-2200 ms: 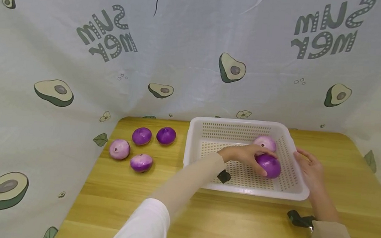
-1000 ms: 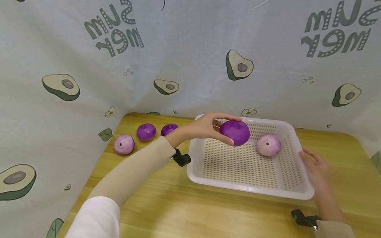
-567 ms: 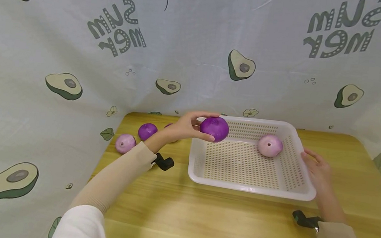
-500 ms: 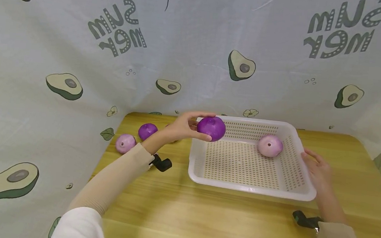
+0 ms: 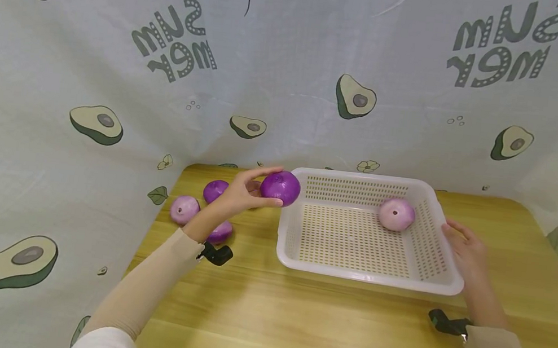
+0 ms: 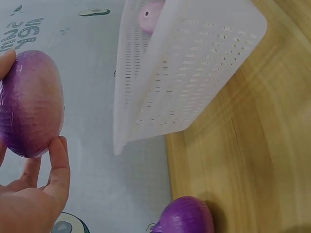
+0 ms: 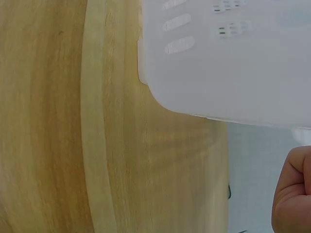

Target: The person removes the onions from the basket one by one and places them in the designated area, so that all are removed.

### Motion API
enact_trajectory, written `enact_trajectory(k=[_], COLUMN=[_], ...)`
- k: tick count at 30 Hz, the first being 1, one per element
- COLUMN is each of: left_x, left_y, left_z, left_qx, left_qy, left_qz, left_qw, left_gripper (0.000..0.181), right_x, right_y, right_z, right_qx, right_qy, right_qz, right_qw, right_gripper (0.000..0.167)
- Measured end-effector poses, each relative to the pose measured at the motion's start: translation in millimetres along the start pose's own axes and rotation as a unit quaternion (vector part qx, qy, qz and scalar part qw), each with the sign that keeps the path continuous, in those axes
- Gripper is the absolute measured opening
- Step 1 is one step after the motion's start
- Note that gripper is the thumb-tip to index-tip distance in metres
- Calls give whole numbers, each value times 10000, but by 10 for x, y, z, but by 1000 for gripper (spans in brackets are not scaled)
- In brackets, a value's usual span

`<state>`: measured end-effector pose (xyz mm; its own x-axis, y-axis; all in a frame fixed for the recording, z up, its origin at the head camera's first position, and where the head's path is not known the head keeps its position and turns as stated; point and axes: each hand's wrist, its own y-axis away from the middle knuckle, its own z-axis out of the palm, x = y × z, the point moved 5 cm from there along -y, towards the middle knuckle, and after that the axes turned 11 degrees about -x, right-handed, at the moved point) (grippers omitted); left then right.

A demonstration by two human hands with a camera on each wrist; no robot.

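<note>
My left hand (image 5: 240,194) holds a purple onion (image 5: 280,188) between fingers and thumb, raised just beside the left rim of a white plastic basket (image 5: 350,274). In the left wrist view the onion (image 6: 33,104) looks glossy, with a paler side. A pale pink-purple onion (image 5: 397,214) lies inside the basket, towards its right end. My right hand (image 5: 466,251) grips the basket's right rim; in the right wrist view the hand (image 7: 295,191) shows only partly, with curled fingers, and their exact contact is out of sight.
Left of the basket, on the wooden table (image 5: 294,323), lie a pale onion (image 5: 185,210), a dark purple onion (image 5: 214,190) and another purple onion (image 5: 220,232), partly covered by my left arm. A printed avocado cloth (image 5: 289,73) hangs behind the table.
My left hand has lifted the purple onion out of the basket and carried it left, past the left rim. The pale onion stays inside. My right hand remains at the basket's right side.
</note>
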<state>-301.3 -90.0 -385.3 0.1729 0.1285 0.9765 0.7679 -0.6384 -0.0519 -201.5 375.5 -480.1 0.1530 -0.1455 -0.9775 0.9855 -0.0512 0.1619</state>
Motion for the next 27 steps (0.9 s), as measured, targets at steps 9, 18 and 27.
enact_trajectory(k=[9, 18, 27], left_x=[-234, -486, -707], left_y=[279, 431, 536], left_z=[-54, 4, 128], left_qx=[780, 1406, 1785], left_qy=[-56, -193, -966], left_qz=[-383, -365, -537], left_qw=[9962, 9892, 9777], left_gripper=[69, 68, 70], right_x=[11, -2, -12], right_y=[-17, -10, 3], right_z=[-17, -7, 20], right_qx=[70, 104, 40], right_qy=[-83, -44, -41], right_qz=[18, 56, 132], right_qw=[9999, 9999, 9999], right_gripper=[17, 16, 17])
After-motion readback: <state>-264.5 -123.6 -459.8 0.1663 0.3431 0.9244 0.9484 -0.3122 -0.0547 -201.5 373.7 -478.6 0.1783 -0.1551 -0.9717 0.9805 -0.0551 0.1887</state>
